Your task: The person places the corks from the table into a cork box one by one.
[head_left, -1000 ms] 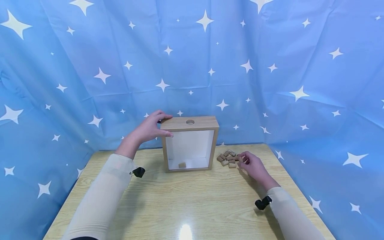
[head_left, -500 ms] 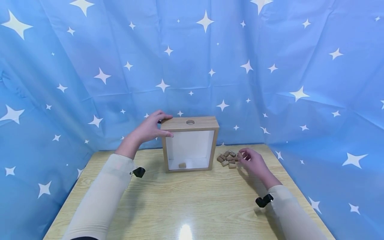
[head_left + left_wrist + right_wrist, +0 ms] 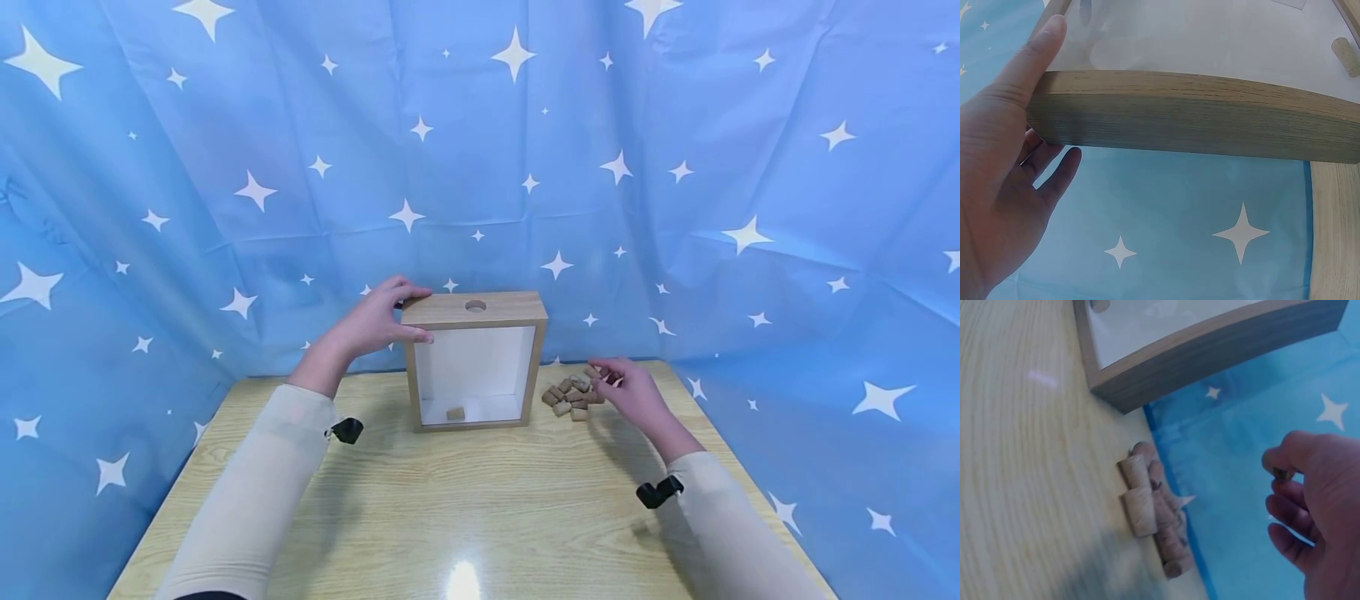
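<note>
A wooden frame box (image 3: 438, 310) with a clear front and a round hole (image 3: 476, 306) in its top stands at the back of the table. One cork (image 3: 455, 412) lies inside on its floor. My left hand (image 3: 372, 322) grips the box's top left corner, thumb on the front pane (image 3: 1054, 37), fingers behind. A pile of several corks (image 3: 568, 400) lies just right of the box. My right hand (image 3: 622, 390) hovers over the pile's right side, raised off the table, pinching a cork (image 3: 1282, 474) between thumb and forefinger.
The light wood table (image 3: 480, 500) ends at a blue star-patterned curtain (image 3: 675, 167) close behind the box and on both sides. The pile (image 3: 1150, 515) sits close to the table's far edge.
My right hand has lifted from the pile and moved up and slightly left with a cork pinched in it. The left hand and box have not moved.
</note>
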A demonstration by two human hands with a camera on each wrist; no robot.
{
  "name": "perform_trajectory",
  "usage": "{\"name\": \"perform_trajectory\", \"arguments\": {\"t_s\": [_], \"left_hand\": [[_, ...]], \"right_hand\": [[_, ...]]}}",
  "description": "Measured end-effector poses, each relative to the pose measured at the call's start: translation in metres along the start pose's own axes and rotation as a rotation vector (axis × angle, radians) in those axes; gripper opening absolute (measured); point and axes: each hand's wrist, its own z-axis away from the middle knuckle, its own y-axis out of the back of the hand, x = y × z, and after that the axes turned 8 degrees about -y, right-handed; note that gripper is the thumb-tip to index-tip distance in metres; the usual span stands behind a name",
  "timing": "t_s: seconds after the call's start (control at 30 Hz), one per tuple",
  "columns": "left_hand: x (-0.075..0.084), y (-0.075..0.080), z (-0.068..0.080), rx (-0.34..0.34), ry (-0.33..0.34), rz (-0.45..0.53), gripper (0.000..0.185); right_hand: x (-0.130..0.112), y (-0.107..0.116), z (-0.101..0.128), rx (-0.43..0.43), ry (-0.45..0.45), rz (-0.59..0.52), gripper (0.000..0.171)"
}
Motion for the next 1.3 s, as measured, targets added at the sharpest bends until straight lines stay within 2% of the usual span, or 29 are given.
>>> {"name": "perform_trajectory", "arguments": {"t_s": [0.23,0.57,0.83,1.3], "left_hand": [[0.002,0.001,0.001,-0.001,0.004,0.010,0.083],[0.002,0.002,0.000,-0.003,0.005,-0.001,0.081],[0.002,0.002,0.000,-0.008,0.006,-0.009,0.083],[0.001,0.001,0.000,-0.001,-0.003,-0.013,0.082]], "right_hand": [[-0.016,0.005,-0.003,0.003,-0.016,-0.012,0.040],[-0.037,0.013,-0.009,0.042,0.060,-0.044,0.035],[-0.049,0.016,-0.014,0.082,0.095,-0.097,0.021],[-0.077,0.024,-0.020,0.168,0.194,-0.167,0.015]]}}
